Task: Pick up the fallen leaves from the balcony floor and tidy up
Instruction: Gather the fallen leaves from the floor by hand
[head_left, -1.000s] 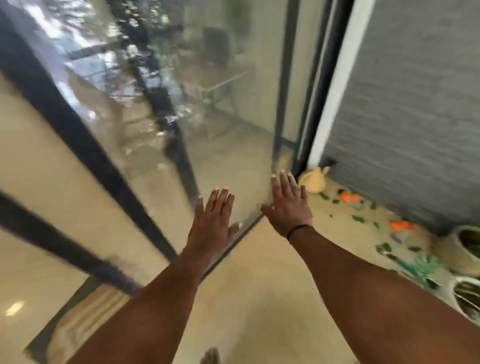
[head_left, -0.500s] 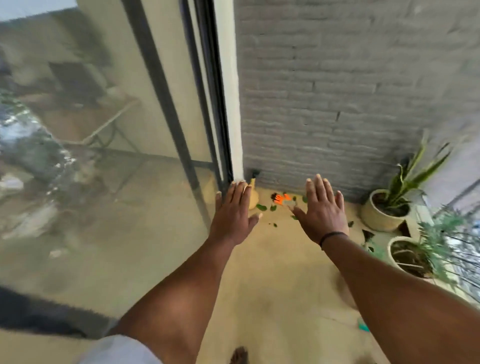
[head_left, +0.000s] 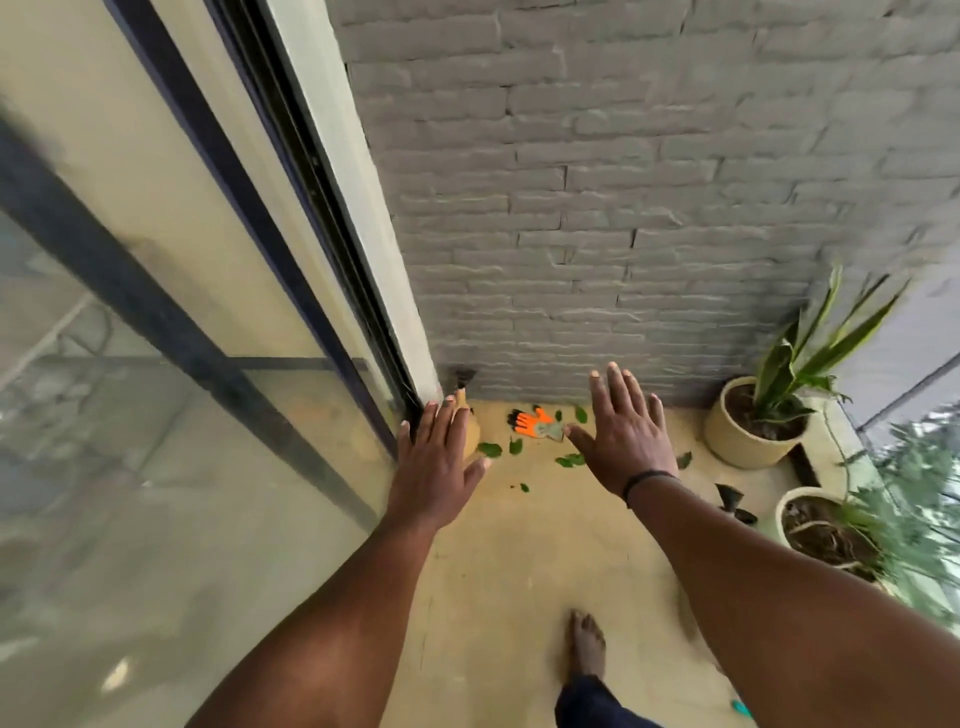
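At the bottom centre a bare foot (head_left: 587, 644) stands on the tan balcony floor (head_left: 519, 561). Mid-frame, the left hand (head_left: 439, 457) and right hand (head_left: 621, 436) reach forward with fingers spread flat, holding nothing. Between and beyond them lie green leaves (head_left: 489, 449) and an orange glove (head_left: 535, 422), before the grey brick wall (head_left: 597, 208). Glass door (head_left: 156, 415) left, potted plants (head_left: 753, 421) right.
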